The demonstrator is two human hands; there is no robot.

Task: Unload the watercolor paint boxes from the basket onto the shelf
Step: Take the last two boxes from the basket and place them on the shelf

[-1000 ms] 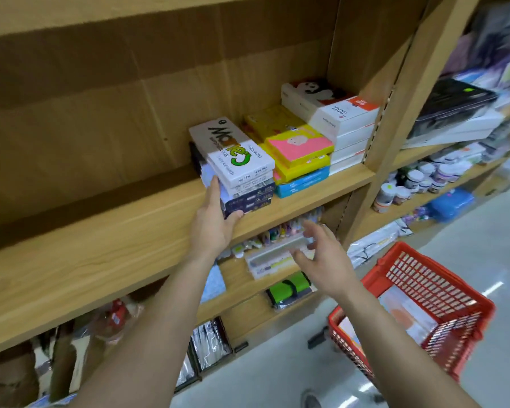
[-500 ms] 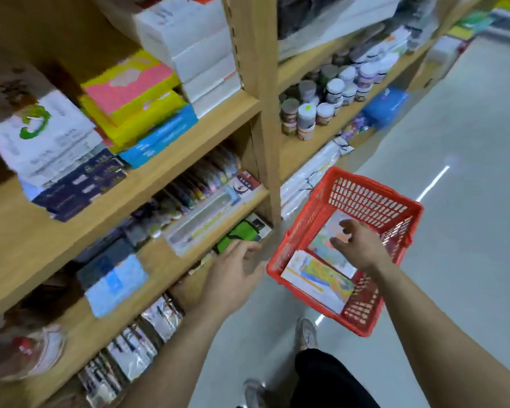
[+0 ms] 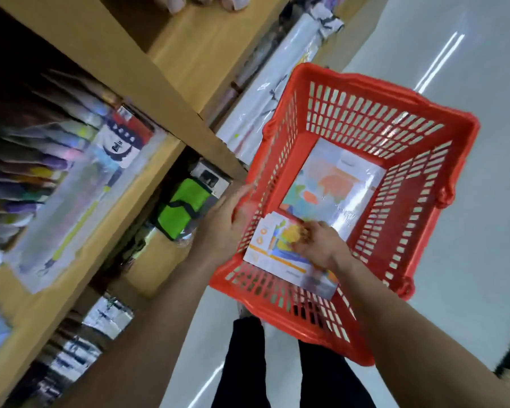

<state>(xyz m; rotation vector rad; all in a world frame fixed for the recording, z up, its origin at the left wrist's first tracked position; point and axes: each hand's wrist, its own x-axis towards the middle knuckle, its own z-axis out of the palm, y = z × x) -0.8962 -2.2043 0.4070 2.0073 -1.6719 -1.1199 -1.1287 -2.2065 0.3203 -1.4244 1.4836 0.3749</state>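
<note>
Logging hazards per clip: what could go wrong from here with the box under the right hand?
The near watercolor paint box leans against the red basket; its corner may catch the mesh. The grip of the right hand on it is blurred, maybe shallow: it could slip. The left hand only touches the basket, which may shift.

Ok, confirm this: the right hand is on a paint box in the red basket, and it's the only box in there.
Not the only one. The head view shows two in the red basket: the near paint box under the right hand, and a second paint box beyond it.
</note>
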